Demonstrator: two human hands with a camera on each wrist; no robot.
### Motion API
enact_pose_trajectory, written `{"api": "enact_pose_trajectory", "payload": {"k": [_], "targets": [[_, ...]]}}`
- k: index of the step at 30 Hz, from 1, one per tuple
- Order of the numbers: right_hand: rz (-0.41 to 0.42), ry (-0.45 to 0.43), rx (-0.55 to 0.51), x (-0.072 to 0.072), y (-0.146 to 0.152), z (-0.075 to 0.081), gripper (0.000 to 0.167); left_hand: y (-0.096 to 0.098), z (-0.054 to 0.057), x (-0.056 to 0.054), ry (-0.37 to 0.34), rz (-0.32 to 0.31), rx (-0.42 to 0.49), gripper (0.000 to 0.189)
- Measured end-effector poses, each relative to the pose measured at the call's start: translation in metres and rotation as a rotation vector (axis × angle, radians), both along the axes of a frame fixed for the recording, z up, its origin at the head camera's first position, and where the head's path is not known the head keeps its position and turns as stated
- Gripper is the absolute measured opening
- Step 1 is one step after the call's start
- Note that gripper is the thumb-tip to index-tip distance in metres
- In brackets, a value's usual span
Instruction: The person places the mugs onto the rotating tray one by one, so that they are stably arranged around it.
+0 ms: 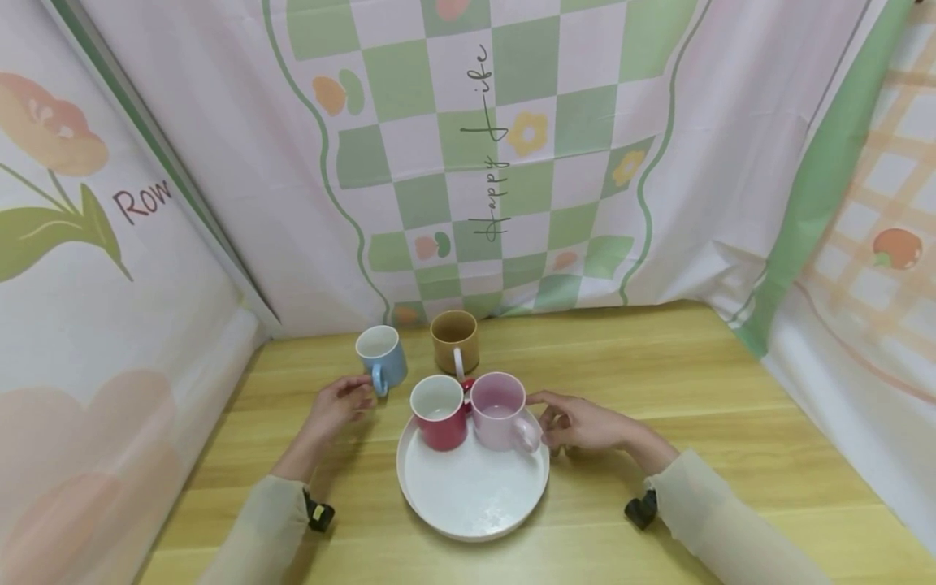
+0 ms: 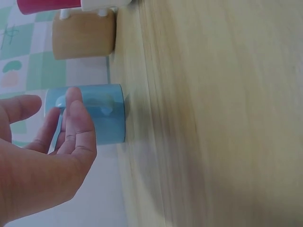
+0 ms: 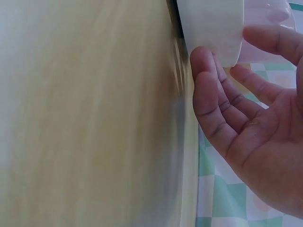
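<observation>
A light blue mug (image 1: 385, 360) stands on the table at the back left, its handle toward the person. My left hand (image 1: 338, 409) is just beside that handle, thumb apart from the loosely bent fingers; whether a fingertip touches the handle I cannot tell. On a round white tray (image 1: 468, 496) are a red mug (image 1: 443, 428) with a white inside and a pink mug (image 1: 499, 422). My right hand (image 1: 585, 422) is at the tray's right rim, beside the pink mug. In the right wrist view its fingers (image 3: 207, 92) are relaxed around the rim's outside, without a visible grip.
Behind the tray stands a brown mug (image 1: 455, 345), its white handle facing forward. The wooden table (image 1: 629, 349) meets a checked curtain (image 1: 497, 162) at the back, and more printed cloth (image 1: 110, 325) hangs at the left.
</observation>
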State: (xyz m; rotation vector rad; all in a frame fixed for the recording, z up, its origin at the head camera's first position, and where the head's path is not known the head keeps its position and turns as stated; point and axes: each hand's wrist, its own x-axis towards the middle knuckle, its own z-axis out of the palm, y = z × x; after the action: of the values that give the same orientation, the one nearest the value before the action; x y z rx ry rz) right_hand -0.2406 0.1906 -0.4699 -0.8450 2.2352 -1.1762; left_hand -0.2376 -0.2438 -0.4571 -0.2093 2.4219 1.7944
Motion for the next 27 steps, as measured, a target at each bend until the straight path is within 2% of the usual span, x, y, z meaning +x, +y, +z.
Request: {"api": "enact_pose_trajectory", "payload": {"k": [12,27], "targets": [[0.003,-0.037,-0.042,0.003,0.002,-0.003,0.069,0.002,-0.004,-0.011,-0.011,0.036,0.064,0.041],[0.004,-0.025,-0.037,0.003,0.002,-0.004,0.069,0.006,-0.009,-0.023,-0.07,0.03,0.172,0.046]]}}
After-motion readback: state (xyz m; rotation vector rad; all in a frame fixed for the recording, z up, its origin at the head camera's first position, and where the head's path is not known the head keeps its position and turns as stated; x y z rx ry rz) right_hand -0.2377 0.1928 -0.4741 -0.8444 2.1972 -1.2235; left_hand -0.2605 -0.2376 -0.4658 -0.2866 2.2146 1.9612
